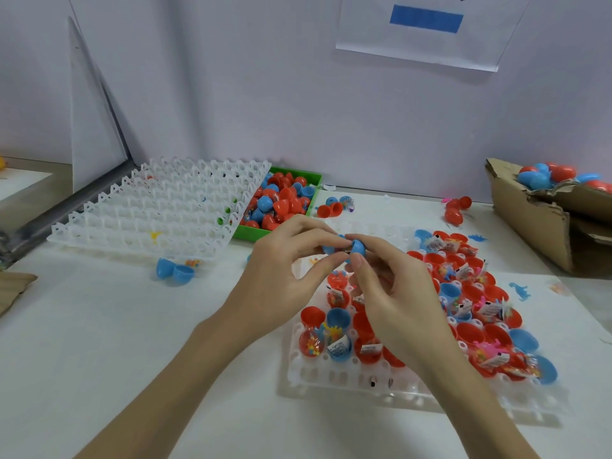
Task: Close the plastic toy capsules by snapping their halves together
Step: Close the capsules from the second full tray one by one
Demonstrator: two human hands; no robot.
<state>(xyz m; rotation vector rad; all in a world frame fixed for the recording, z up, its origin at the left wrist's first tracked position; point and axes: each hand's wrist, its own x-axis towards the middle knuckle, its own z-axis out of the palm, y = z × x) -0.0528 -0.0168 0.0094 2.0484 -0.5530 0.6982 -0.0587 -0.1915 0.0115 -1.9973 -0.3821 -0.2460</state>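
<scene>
Above the filled tray [299, 376], the left hand [281, 270] and right hand [394, 293] each pinch one half of a blue capsule [344, 248], rims facing, aligned for snapping together.

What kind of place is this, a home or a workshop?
Probably a small toy-packing workstation: a tray holds many open capsule halves with toys, a green bin holds loose halves, and a cardboard box holds capsules.

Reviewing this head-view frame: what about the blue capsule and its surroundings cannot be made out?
- Seam of the blue capsule: covered by fingers of the left hand and right hand; whether it has snapped shut is unclear.
- Capsule contents: hidden.
- Cardboard box: cut off by the right edge.
- Wall sign: cut off at the top.
</scene>
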